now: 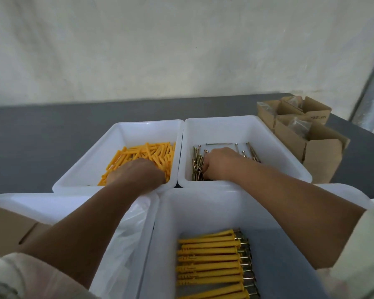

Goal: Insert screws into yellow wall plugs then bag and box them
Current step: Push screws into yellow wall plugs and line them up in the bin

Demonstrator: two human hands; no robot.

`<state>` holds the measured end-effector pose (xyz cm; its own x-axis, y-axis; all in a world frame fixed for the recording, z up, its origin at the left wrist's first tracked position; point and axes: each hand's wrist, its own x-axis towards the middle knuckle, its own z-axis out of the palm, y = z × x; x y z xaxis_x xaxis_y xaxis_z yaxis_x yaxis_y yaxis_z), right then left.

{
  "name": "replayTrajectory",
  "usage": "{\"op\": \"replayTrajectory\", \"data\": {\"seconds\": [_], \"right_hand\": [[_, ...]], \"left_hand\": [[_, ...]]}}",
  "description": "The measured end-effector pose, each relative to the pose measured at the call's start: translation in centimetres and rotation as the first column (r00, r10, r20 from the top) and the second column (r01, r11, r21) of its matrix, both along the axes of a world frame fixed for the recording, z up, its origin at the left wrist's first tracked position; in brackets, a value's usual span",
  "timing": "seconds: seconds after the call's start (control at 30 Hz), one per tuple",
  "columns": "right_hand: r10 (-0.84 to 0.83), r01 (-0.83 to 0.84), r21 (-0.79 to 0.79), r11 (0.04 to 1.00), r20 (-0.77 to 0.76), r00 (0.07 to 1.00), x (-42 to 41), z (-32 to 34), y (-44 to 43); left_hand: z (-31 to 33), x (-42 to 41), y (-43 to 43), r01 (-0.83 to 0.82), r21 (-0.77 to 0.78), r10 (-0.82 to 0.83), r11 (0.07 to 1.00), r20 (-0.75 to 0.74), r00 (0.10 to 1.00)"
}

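Observation:
A white bin (91, 167) at the back left holds loose yellow wall plugs (151, 151). My left hand (138, 172) reaches down into them, back of the hand up and fingertips hidden among the plugs. The white bin (274, 147) beside it holds brass screws (198, 164). My right hand (221, 164) is in that bin, its fingers curled round screws at the left of the pile. In the near white bin (203, 210) lie several assembled plugs with screws (214, 262) in a row.
A fourth white bin (41, 203) at the near left holds clear plastic bags (127, 238) and a flat cardboard piece (7, 229). Open cardboard boxes (311, 134) with bagged items stand at the back right on the grey table (41, 134). A white wall rises behind.

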<state>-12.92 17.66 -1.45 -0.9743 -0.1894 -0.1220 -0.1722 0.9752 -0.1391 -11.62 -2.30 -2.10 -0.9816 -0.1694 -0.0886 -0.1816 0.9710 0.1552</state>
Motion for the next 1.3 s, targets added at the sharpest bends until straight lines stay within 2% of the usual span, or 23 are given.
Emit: {"op": "replayTrajectory", "data": {"seconds": [0.3,0.47,0.67,0.93,1.07,1.3], "right_hand": [[0.056,-0.056,0.007,0.998,-0.101,0.993,0.3,-0.1,0.1],[0.023,-0.073,-0.222,0.972,-0.217,0.976,1.3,0.9,0.5],[-0.098,-0.056,-0.397,0.916,-0.356,0.929,3.8,2.1,1.3],[-0.201,-0.062,-0.577,0.814,-0.380,0.903,8.4,3.8,2.2],[-0.189,-0.106,-0.607,0.788,-0.401,0.896,10.7,4.1,2.2],[-0.223,-0.157,-0.753,0.639,-0.376,0.899,12.8,4.4,3.0]], "left_hand": [[-0.1,-0.2,-0.1,-0.011,0.016,0.011,1.000,-0.007,1.000],[-0.7,-0.7,-0.3,-0.043,0.030,0.044,0.999,-0.033,0.998],[-0.9,-0.9,-0.6,0.019,-0.002,-0.019,1.000,-0.009,1.000],[-1.1,-0.8,-0.7,0.057,0.047,-0.054,0.997,-0.071,0.996],[-0.9,-1.0,-0.6,0.094,0.061,-0.093,0.994,-0.015,0.996],[-0.4,-0.8,-0.5,0.137,0.010,-0.137,0.990,0.000,0.991]]}}
